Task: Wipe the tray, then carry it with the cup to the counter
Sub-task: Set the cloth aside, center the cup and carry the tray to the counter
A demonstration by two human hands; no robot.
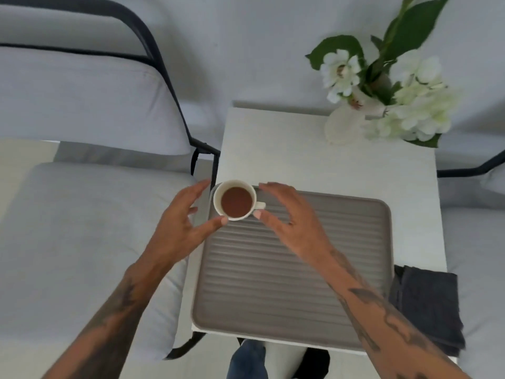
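A white cup (236,201) of brown drink stands on the far left corner of a grey ribbed tray (287,283), its handle pointing right. The tray lies on a small white side table (314,149). My left hand (181,214) is spread just left of the cup, its thumb tip touching the cup's near rim. My right hand (287,212) hovers over the tray to the right of the cup, thumb next to the handle, fingers apart. Neither hand grips the cup. A dark grey cloth (429,305) lies folded at the table's near right corner, beside the tray.
A pale vase (344,125) of white flowers stands at the table's far right corner. A grey cushioned chair (82,228) with a black frame sits left of the table. Another chair's edge (475,168) shows at right. My legs (248,359) are below the table's near edge.
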